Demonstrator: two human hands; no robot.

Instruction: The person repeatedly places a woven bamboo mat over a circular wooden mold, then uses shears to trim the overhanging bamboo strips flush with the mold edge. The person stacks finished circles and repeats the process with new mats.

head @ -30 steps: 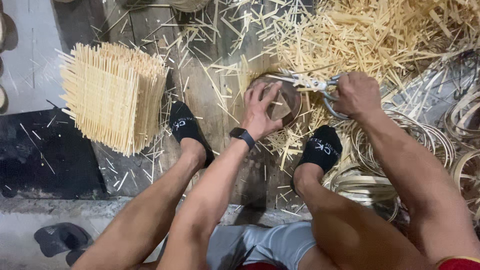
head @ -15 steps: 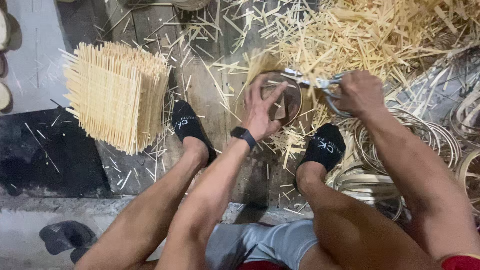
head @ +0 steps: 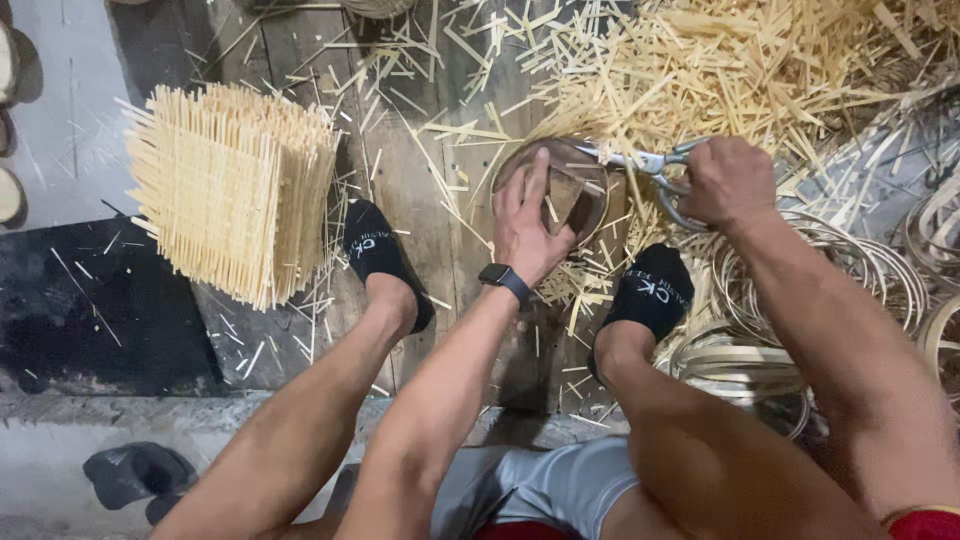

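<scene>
On a wooden floor (head: 400, 190) full of bamboo bits, the left hand (head: 528, 222) presses flat with open fingers on a round woven mat (head: 585, 185) while the right hand (head: 728, 183) grips scissors (head: 640, 160).

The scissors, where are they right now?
In the head view, the scissors are upper right of centre, held in the right hand, blades at the round woven piece under the left hand.

The near half of the round woven piece (head: 570, 185) is covered by the left hand (head: 528, 225). The scissors' handles (head: 672, 175) are partly hidden inside the right hand (head: 730, 180). The bamboo rings (head: 940, 240) are cut off at the right edge.
</scene>
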